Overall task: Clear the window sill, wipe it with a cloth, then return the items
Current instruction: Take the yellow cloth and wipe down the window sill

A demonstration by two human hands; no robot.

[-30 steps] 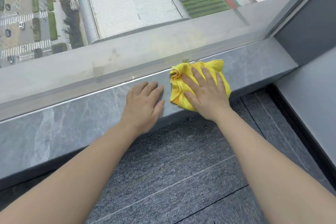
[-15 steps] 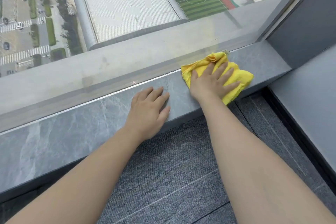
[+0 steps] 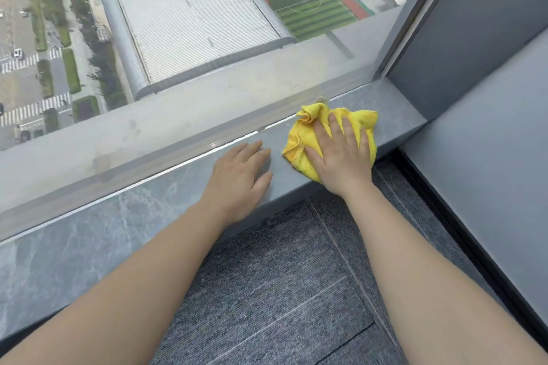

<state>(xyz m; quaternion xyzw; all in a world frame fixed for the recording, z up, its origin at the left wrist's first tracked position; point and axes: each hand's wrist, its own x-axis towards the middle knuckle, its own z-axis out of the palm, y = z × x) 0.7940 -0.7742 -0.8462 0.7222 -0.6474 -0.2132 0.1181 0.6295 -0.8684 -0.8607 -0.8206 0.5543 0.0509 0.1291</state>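
A grey marbled window sill (image 3: 89, 243) runs from lower left to upper right below the glass. A crumpled yellow cloth (image 3: 305, 133) lies on its right part. My right hand (image 3: 341, 154) presses flat on the cloth with straight, spread fingers. My left hand (image 3: 240, 178) rests flat on the bare sill just left of the cloth, fingers straight, holding nothing. No other items stand on the visible sill.
The window pane (image 3: 178, 38) rises directly behind the sill. A grey wall (image 3: 474, 24) closes the sill's right end, with a grey panel (image 3: 489, 157) along the right. Grey carpet (image 3: 281, 290) covers the floor below the sill's front edge.
My right hand slid the cloth right toward the corner, then back a little left. My left hand stayed flat on the sill.
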